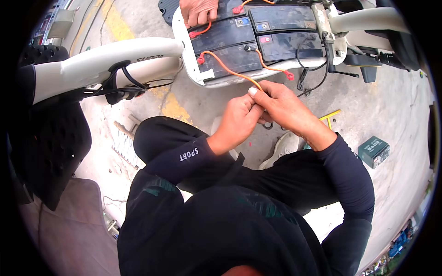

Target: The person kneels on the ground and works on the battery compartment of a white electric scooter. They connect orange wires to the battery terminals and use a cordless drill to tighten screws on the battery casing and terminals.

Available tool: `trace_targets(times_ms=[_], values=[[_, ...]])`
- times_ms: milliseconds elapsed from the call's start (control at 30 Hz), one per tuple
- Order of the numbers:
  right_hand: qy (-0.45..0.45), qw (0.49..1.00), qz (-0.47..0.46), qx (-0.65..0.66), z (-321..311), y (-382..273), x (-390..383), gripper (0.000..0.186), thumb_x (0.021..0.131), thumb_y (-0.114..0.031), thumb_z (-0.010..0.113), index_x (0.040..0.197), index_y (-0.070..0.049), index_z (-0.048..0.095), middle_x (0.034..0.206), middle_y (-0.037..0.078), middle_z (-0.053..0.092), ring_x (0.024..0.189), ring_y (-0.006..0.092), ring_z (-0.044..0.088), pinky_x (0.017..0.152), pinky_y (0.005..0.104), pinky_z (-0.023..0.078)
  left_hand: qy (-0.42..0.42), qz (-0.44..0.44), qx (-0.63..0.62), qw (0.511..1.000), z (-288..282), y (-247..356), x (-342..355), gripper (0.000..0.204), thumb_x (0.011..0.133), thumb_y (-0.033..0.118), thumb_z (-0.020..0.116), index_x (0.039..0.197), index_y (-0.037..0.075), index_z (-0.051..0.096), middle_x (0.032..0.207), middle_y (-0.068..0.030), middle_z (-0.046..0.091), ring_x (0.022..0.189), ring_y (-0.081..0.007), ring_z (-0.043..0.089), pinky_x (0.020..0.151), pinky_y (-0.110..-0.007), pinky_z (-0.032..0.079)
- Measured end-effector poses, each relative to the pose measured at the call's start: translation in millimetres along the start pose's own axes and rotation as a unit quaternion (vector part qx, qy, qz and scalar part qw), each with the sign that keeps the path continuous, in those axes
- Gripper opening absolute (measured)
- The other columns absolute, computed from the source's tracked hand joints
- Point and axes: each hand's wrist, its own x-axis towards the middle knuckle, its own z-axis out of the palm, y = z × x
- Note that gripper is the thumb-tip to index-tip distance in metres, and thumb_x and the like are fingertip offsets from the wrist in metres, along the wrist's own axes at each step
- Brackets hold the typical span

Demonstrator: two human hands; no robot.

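An orange wire [232, 73] runs from a red terminal cap [200, 60] on the near left battery [230, 63] into my hands. My right hand [284, 106] pinches this wire between thumb and fingers. Pressed against it, my left hand [238, 120] is closed, and what its fingers grip is hidden, as is the wire's end. Several dark batteries [286, 18] sit in a white scooter frame tray [189, 64]. A second orange wire [263, 60] ends in a loose red cap [289, 75] over the tray's near edge. Another person's hand [199, 11] touches a short red wire [207, 28].
White frame tubes [122, 49] extend left and right of the tray. Black cables [317, 85] hang at its right. On the concrete floor lie a green box [374, 152], a yellow T-shaped tool [330, 117] and a coiled spring-like part [123, 145]. A brownish-grey padded piece [73, 225] stands lower left.
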Motion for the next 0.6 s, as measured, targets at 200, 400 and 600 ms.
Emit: trace_targets(times_ms=[200,400,600], values=[[0.073,0.983,-0.081,-0.151,24.7,24.1,2.7,0.037,0.108,-0.028,0.049,0.089,0.002,0.061,0.065,0.009,0.061,0.058,0.0157,0.058,0.059,0.0353,0.05,-0.01,-0.054,-0.03,0.998,-14.9,-17.4,-9.0,0.022,0.103,0.01,0.052,0.106,-0.007,0.067,0.09,-0.0088,0.072,0.076,-0.0119,0.068,0.069,-0.026,0.057],[0.054,0.965,-0.095,-0.24,14.8,18.6,-2.4,0.038,0.106,-0.027,0.05,0.086,0.003,0.063,0.062,0.011,0.065,0.058,0.0221,0.065,0.06,0.0378,0.051,-0.032,-0.048,-0.028,0.998,-12.9,-18.5,-6.9,0.027,0.104,0.016,0.054,0.102,-0.006,0.069,0.086,-0.0095,0.074,0.076,-0.0127,0.07,0.068,-0.026,0.057],[0.015,0.989,0.029,-0.146,-25.6,-15.7,6.2,0.036,0.101,-0.029,0.058,0.093,0.003,0.071,0.07,0.017,0.069,0.067,0.0292,0.07,0.065,0.0398,0.054,-0.028,-0.055,-0.04,0.997,2.8,-2.2,21.2,0.034,0.106,0.024,0.054,0.102,-0.005,0.07,0.087,-0.0104,0.074,0.076,-0.015,0.072,0.067,-0.027,0.057]])
